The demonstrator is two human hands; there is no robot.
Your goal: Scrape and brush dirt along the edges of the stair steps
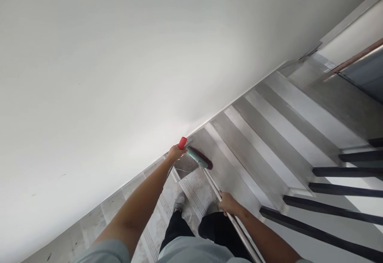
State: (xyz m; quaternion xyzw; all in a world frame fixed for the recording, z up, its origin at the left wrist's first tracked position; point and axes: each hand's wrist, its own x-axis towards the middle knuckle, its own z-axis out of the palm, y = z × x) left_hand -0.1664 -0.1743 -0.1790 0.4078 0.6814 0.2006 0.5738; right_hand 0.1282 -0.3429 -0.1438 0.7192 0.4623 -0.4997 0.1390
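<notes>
My left hand (pixel 174 153) is stretched out low by the wall and grips a handle with a red cap (pixel 182 142). Below it a grey dustpan (pixel 183 163) rests on a stair step. My right hand (pixel 228 203) holds the pale long handle (pixel 212 182) of a broom. The broom's teal head with dark red bristles (pixel 200 160) lies on the step right beside the dustpan. My legs in black trousers and one grey shoe (pixel 179 202) stand on the lower steps.
Grey stairs (pixel 269 135) rise to the upper right toward a landing and a door frame (pixel 356 57). A white wall (pixel 119 75) runs along the left side. Black railing bars (pixel 344 171) line the right side of the stairs.
</notes>
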